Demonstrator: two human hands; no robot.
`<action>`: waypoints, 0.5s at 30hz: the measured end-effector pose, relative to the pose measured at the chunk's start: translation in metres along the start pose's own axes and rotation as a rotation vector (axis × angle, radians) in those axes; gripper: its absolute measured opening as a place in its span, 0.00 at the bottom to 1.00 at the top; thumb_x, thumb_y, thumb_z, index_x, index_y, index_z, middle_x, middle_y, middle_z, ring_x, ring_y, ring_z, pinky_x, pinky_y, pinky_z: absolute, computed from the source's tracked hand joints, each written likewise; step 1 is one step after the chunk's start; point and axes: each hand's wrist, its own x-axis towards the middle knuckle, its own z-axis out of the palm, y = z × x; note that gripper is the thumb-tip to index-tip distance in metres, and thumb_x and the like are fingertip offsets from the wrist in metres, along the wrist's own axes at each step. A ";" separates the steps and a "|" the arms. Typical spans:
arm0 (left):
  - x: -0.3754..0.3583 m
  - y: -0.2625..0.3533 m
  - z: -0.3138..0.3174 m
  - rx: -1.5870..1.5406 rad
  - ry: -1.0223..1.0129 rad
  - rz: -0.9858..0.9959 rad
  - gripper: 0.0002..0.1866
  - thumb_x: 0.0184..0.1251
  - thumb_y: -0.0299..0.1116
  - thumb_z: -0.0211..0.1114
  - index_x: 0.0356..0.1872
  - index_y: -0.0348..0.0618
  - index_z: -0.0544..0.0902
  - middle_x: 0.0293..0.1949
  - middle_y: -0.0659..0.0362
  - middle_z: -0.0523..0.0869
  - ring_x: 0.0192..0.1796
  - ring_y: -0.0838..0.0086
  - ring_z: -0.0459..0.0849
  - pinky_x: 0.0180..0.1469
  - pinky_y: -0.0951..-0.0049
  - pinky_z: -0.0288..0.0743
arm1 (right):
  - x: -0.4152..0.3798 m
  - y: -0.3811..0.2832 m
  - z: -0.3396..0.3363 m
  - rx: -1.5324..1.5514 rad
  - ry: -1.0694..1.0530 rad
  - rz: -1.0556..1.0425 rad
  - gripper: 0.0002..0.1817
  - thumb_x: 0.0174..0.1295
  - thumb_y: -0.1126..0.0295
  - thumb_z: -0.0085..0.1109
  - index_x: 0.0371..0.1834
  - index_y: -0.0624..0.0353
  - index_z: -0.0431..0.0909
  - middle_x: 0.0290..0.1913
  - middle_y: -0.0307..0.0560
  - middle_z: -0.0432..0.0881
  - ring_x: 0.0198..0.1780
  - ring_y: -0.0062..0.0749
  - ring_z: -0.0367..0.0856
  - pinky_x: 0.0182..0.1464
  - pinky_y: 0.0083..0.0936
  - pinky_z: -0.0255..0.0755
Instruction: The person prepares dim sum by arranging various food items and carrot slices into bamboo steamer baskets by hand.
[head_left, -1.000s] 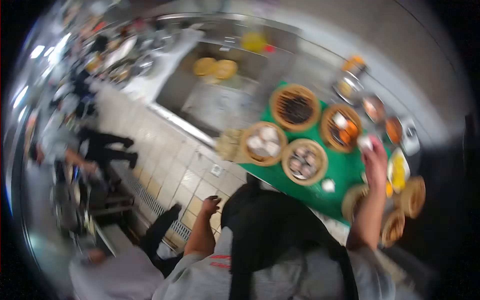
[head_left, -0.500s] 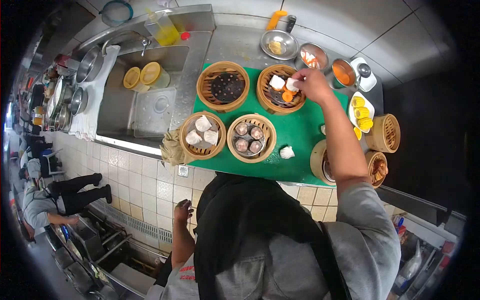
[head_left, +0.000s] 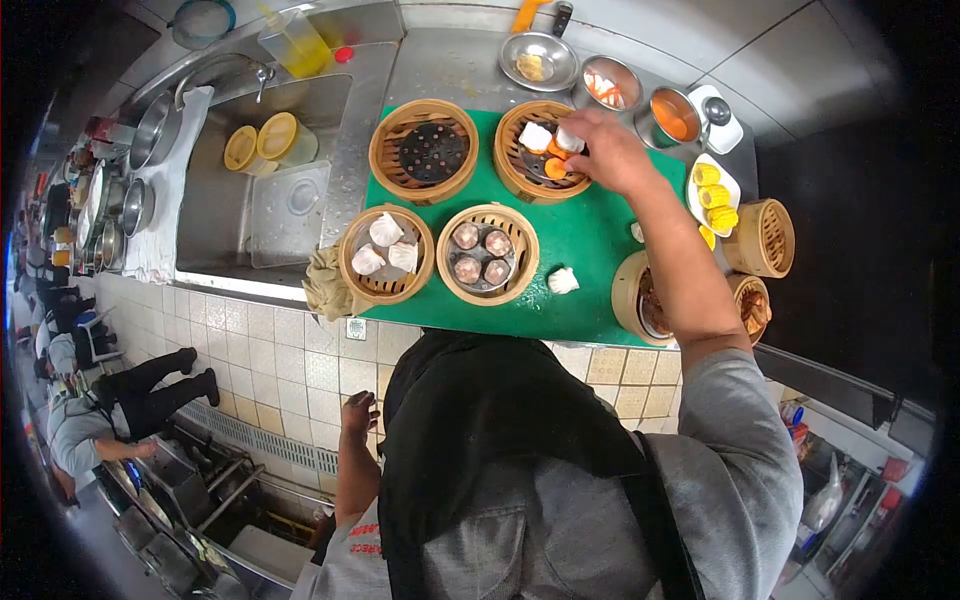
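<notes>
Far rim of the steamer basket [head_left: 520, 165] under the right hand [head_left: 610, 155]

Bright, even light from above. Green board [head_left: 590, 260] and steel sink [head_left: 250, 215] were clear and sharp. Soft glare on wet metal near sink. Small dark shadows sat under bamboo baskets [head_left: 423, 150]. Fisheye lens bent everything round; black ring filled corners. Left edge was dimmer and smeared, pots [head_left: 135, 205] there looked stretched. Right side was dark.
</notes>
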 end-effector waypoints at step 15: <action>-0.003 0.011 0.007 -0.018 0.013 0.058 0.24 0.68 0.43 0.64 0.61 0.41 0.77 0.46 0.57 0.85 0.35 0.70 0.84 0.33 0.68 0.75 | -0.004 0.011 0.008 0.166 0.091 0.065 0.26 0.51 0.66 0.74 0.56 0.49 0.81 0.52 0.49 0.83 0.54 0.46 0.79 0.57 0.38 0.74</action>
